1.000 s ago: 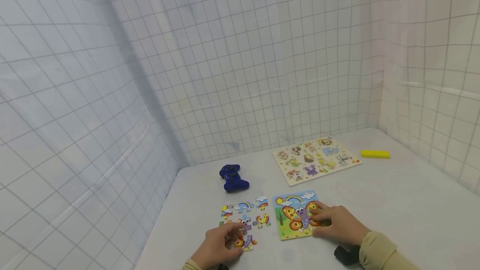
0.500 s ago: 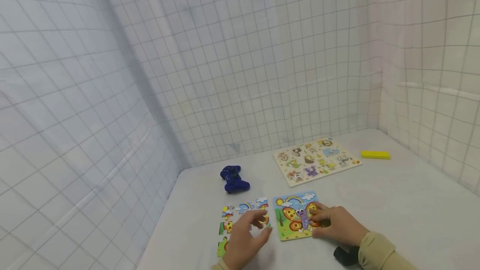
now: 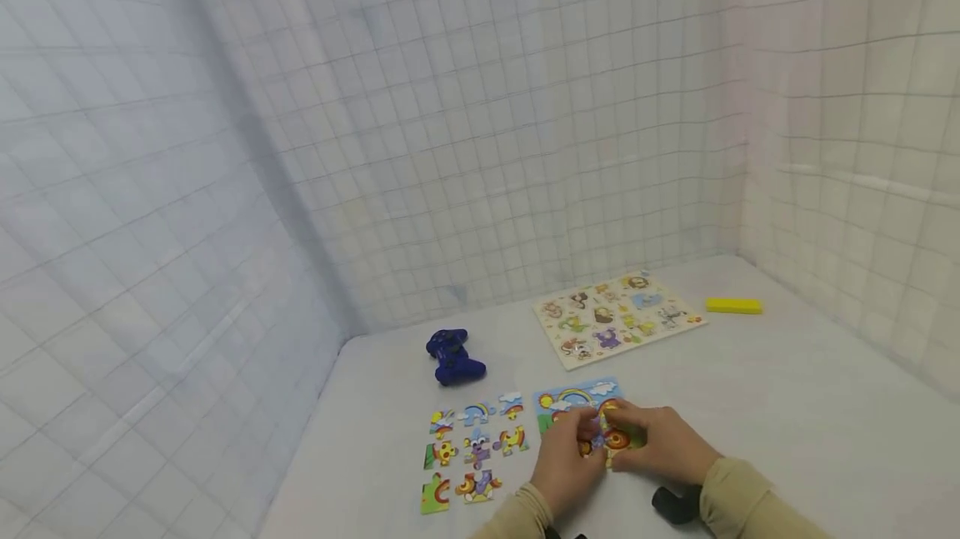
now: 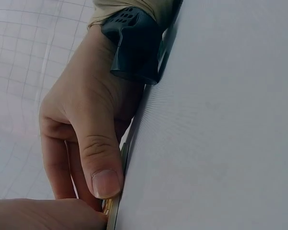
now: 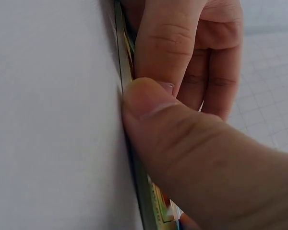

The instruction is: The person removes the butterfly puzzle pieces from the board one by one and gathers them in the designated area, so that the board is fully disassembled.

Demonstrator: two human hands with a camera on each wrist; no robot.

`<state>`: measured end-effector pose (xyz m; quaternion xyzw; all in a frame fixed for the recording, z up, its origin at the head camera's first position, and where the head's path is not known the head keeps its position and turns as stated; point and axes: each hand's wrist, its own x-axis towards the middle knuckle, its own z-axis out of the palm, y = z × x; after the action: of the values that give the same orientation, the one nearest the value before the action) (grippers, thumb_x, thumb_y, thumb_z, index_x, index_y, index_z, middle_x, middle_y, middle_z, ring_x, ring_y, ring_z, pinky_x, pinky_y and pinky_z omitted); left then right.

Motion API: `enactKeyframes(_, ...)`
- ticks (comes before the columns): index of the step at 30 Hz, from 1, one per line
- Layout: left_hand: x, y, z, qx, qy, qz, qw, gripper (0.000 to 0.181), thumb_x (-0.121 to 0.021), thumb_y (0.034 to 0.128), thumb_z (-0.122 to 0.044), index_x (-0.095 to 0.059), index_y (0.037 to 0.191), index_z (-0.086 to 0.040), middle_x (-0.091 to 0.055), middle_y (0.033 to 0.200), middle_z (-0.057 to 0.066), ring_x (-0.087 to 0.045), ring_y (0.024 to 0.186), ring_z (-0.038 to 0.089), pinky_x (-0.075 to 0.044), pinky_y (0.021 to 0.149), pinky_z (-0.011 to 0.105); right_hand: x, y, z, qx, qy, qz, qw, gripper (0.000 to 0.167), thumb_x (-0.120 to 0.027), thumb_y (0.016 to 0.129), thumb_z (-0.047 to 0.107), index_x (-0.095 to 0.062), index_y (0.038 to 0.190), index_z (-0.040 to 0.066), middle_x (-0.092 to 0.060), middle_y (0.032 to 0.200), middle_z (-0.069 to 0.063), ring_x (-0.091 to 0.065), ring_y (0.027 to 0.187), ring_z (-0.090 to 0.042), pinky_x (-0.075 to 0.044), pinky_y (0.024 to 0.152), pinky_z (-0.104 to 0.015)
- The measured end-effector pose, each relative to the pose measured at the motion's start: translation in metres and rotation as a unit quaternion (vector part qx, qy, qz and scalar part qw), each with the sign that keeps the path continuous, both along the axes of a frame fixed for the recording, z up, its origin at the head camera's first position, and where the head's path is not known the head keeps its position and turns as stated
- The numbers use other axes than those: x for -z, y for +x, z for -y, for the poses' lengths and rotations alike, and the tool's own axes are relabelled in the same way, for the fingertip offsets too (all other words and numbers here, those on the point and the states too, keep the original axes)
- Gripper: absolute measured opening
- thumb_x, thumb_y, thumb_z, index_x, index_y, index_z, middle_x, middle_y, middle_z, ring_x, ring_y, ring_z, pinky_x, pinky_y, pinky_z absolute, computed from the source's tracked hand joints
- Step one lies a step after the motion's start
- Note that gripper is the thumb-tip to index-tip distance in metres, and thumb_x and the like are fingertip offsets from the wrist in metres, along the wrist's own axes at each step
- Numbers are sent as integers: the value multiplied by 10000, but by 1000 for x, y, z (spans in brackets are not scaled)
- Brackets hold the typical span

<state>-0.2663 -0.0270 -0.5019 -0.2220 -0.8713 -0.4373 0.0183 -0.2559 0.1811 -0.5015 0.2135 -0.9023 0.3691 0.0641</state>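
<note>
A square puzzle board with a butterfly picture lies flat on the table, its lower part covered by both hands. My right hand grips its right side, the thumb at the near edge and curled fingers over the picture. Beside it my left hand bends its fingers and thumb down onto the board. The fingertips of the two hands nearly meet. In the left wrist view an orange sliver of picture shows above the board's edge; whether the left fingers pinch a piece is hidden. Loose jigsaw pieces lie in rows left of the board.
A blue game controller lies behind the loose pieces. Farther back is a wooden animal board, with a yellow block to its right. Gridded white cloth walls rise behind and on both sides of the table.
My left hand has moved right from the loose pieces to the board, uncovering the rows. The right hand stays at the board's right side. The head view has shifted slightly.
</note>
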Motion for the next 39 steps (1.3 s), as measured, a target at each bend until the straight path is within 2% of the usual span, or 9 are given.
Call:
enactKeyframes(3, 4, -1, 4, -37, -110, -314, 9994, 480, -777, 844, -62, -620, 1292, -138, -719, 1043, -100, -637, 932, -20, -542, 830, 230, 2, -1, 1, -141, -11, -170, 9998, 710, -876, 766, 486, -692, 1337, 106, -611, 1429, -169, -607, 1294, -373, -480, 1049, -523)
enactKeyframes(5, 5, -2, 5, -15, -72, -375, 9993, 475, -774, 855, -65, -618, 1298, -133, -735, 1052, -88, -650, 933, -17, -547, 827, 229, 3, -1, -2, -205, -14, -208, 9996, 700, -866, 782, 483, -683, 1352, 121, -614, 1431, -152, -602, 1300, -368, -493, 1046, -489)
enactKeyframes(10, 5, 0, 1, 178, 121, -102, 9997, 459, -768, 889, -109, -613, 1321, -127, -758, 1081, -83, -654, 933, -24, -541, 821, 213, 5, 4, -18, -28, 41, -95, 9999, 736, -858, 781, 510, -648, 1401, 172, -597, 1462, -129, -566, 1343, -363, -456, 1075, -533)
enactKeyframes(14, 0, 2, -1, 140, 157, 128, 9997, 500, -792, 873, -137, -608, 1337, -137, -762, 1079, -86, -648, 915, -20, -533, 809, 213, 3, 5, -24, -10, 107, 53, 9999, 784, -832, 795, 550, -608, 1443, 169, -567, 1490, -154, -527, 1376, -399, -404, 1094, -604)
enactKeyframes(21, -6, 1, -3, 117, 78, 136, 9998, 572, -871, 816, -164, -624, 1330, -135, -767, 1026, -92, -621, 861, -10, -509, 762, 216, 2, 4, -23, -101, 110, 61, 9999, 769, -829, 817, 504, -600, 1446, 126, -573, 1474, -184, -535, 1357, -423, -407, 1080, -612)
enactKeyframes(24, -7, 1, -3, 78, 6, 90, 9999, 584, -877, 803, -183, -625, 1328, -156, -756, 1006, -110, -604, 839, -19, -491, 742, 213, 3, 5, -22, -65, 139, 29, 9999, 764, -833, 818, 493, -601, 1445, 123, -590, 1465, -152, -553, 1344, -401, -430, 1072, -594)
enactKeyframes(31, -3, 2, -5, 31, -60, 42, 10000, 606, -892, 776, -212, -626, 1320, -220, -730, 1019, -150, -633, 904, -21, -521, 804, 234, 5, 4, -21, 24, 146, 157, 9998, 768, -839, 810, 501, -597, 1454, 161, -602, 1470, -70, -553, 1354, -358, -423, 1087, -585)
enactKeyframes(39, -1, 2, -7, 555, 86, -240, 9981, 560, -853, 833, -111, -632, 1347, -141, -718, 1156, -48, -660, 974, -24, -543, 854, 194, 7, 2, -22, 7, 34, 176, 9998, 792, -850, 792, 509, -587, 1465, 183, -607, 1467, -53, -555, 1354, -369, -422, 1089, -583)
